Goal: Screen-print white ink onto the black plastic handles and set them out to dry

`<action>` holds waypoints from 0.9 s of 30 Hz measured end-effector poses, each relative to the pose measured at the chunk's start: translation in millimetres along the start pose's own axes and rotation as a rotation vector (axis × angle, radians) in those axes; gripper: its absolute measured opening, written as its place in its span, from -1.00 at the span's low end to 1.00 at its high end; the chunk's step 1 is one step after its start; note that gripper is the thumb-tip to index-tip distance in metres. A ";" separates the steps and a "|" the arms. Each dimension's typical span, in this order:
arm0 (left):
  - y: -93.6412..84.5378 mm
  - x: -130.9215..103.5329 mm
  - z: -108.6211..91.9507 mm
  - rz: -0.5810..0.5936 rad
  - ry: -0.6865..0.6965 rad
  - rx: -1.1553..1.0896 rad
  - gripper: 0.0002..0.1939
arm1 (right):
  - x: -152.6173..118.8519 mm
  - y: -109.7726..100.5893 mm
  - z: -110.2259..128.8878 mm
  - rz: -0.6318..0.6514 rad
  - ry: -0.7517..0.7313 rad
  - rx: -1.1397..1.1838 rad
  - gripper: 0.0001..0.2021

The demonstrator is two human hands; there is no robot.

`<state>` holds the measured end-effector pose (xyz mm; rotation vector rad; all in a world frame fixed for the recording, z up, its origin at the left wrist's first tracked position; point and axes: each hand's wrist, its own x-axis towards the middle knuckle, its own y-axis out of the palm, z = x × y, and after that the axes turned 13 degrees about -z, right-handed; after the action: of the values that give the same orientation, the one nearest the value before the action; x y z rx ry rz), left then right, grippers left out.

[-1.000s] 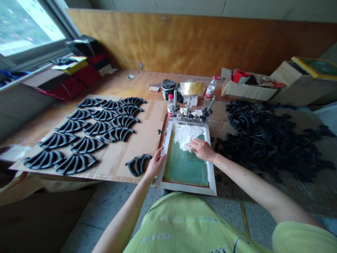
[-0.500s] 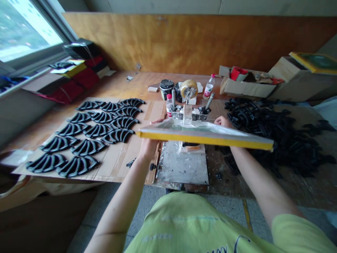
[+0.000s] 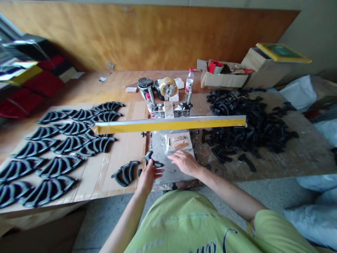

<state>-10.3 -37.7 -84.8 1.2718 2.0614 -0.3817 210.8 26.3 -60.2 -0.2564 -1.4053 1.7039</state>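
Note:
My left hand (image 3: 149, 174) holds a black curved part (image 3: 155, 162) between thumb and fingers, over the left edge of the grey metal plate (image 3: 164, 174). My right hand (image 3: 184, 162) is above the plate with its fingers apart, touching nothing that I can see. Just behind it lies a pale block (image 3: 180, 141) with an orange-brown piece on it. The yellow-edged frame (image 3: 171, 124) stands raised, nearly edge-on, in front of the clamp (image 3: 170, 110). To the left of my left hand a few black parts (image 3: 126, 174) lie fanned on cardboard (image 3: 116, 151).
Rows of fanned black parts (image 3: 67, 144) cover the left cardboard. A large heap of black parts (image 3: 247, 123) lies on the right. Behind the clamp stand a tape roll (image 3: 168, 87), a black tub (image 3: 145, 86) and a bottle (image 3: 189, 81). An open carton (image 3: 223, 79) is at the back right.
Both hands have left the yellow-edged frame and come down nearer to me. The frame is tilted up more edge-on. A black part is now in my left hand. The camera view has turned right.

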 end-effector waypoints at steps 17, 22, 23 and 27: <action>-179.1 62.5 -35.2 -0.450 0.118 1.075 -0.60 | -53.0 -68.3 -148.2 0.096 1.012 -0.377 -0.75; -95.2 45.4 -101.6 -0.379 0.557 0.671 -0.59 | -6.1 -41.1 -105.6 -0.146 0.558 -0.074 -0.64; -69.4 37.7 -115.3 -0.300 0.658 0.502 -0.55 | 3.1 -30.4 -97.3 -0.157 0.443 -0.024 -0.62; 20.4 4.3 -160.2 -0.038 0.830 0.047 -0.55 | 27.1 7.7 -76.5 -0.114 0.158 0.050 -0.71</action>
<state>-56.5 65.0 31.0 1.5908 2.7613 0.1231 240.4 98.8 -82.9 -0.2716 -1.2374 1.5874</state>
